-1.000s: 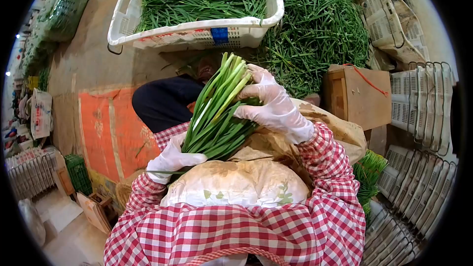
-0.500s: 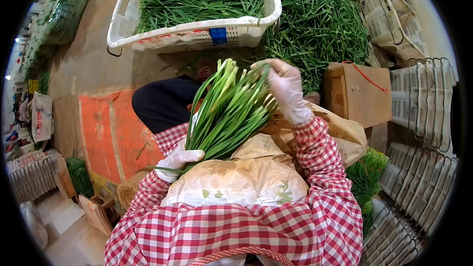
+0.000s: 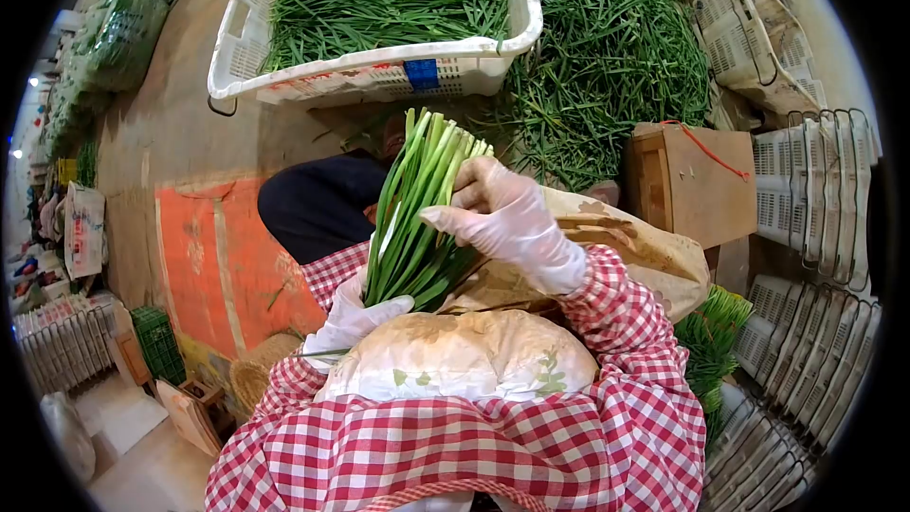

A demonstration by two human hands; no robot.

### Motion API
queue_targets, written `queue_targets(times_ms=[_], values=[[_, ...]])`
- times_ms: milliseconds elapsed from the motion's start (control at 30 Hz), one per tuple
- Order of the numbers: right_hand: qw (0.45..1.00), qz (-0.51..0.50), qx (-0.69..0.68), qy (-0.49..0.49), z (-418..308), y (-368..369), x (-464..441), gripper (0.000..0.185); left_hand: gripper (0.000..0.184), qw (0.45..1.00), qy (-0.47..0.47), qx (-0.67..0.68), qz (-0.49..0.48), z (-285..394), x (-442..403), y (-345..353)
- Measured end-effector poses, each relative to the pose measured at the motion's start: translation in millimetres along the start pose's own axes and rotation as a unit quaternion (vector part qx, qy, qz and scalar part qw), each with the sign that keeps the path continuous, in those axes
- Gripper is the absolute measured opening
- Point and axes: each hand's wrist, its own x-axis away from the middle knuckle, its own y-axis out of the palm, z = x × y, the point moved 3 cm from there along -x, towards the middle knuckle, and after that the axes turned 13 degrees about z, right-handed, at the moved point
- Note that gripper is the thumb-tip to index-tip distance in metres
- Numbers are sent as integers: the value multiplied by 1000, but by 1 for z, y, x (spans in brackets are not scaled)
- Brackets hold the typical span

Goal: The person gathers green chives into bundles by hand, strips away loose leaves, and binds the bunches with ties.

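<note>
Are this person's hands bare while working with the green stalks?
No, the left hand and the right hand both wear thin, whitish gloves at the bunch of green stalks.

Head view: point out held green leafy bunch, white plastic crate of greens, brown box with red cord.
Green leafy bunch (image 3: pixel 409 228): head view, mid-leaves.
White plastic crate (image 3: pixel 469 77): head view, near wall.
Brown box (image 3: pixel 711 192): head view, broad face.

R hand (image 3: pixel 517 228) is back against the garlic chives (image 3: pixel 408 237) now; half a sec ago it was off to the side w/ a loose leaf pinched. Bunch looks way tighter vs b4, less fanned tbh.
</note>
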Motion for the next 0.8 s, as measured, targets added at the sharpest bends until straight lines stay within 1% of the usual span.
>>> queue_targets(times_ms=[33, 100, 133, 167, 233, 267, 300, 333, 367, 467, 500, 567, 600, 633, 700, 733, 767, 800], values=[[1000, 0, -1, 0, 1, 0, 1, 28, 44, 1000, 6, -13, 7, -1, 2, -1], [999, -15, -13, 48, 0, 0, 2, 24, 45, 1000, 9, 11, -4, -4, 2, -3], [999, -26, -15, 25, -5, -6, 4, 15, 44, 1000, 5, 11, -2, -6, 3, -4], [999, -27, -14, 25, -5, -13, 4, 15, 44, 1000, 1, 11, -2, -8, 3, -5], [995, -58, 45, -60, -10, -28, 0, 10, 44, 1000, 3, 7, -4, -11, 4, -5], [982, -45, 83, -164, -16, -38, -2, 8, 45, 1000, 5, 1, -6, -12, 4, -5], [956, 9, 121, -266, -18, -48, -7, 13, 45, 1000, 5, 1, -7, -12, 4, -6], [907, 92, 193, -363, -15, -66, -19, 16, 45, 1000, 0, 5, -10, -13, 4, -6], [858, 155, 300, -388, -16, -84, -33, 16, 46, 1000, -6, 9, -12, -14, 5, -5], [779, 256, 435, -372, -33, -94, -57, 34, 47, 999, 1, 13, -36, -13, 4, -1], [734, 223, 490, -414, -38, -84, -58, 41, 47, 999, 1, 12, -39, -12, 3, 1], [768, 53, 462, -440, -51, -47, -33, 55, 42, 998, 18, 18, -54, -10, 3, 4], [800, -85, 494, -331, -57, -32, -27, 63, 42, 998, 17, 17, -55, -9, 3, 6], [798, -113, 499, -320, -53, -22, -26, 58, 41, 998, 19, 10, -59, -7, 3, 9], [813, -187, 486, -262, -56, -9, -29, 43, 41, 998, 21, 4, -64, -4, 4, 10], [808, -151, 487, -295, -52, -6, -28, 31, 41, 998, 5, -3, -57, -4, 4, 9], [808, -152, 487, -295, -52, -5, -28, 31, 41, 999, -11, -9, -49, -5, 4, 7], [832, -143, 468, -259, -50, -5, -30, 28, 41, 999, -12, -9, -48, -5, 5, 6]])
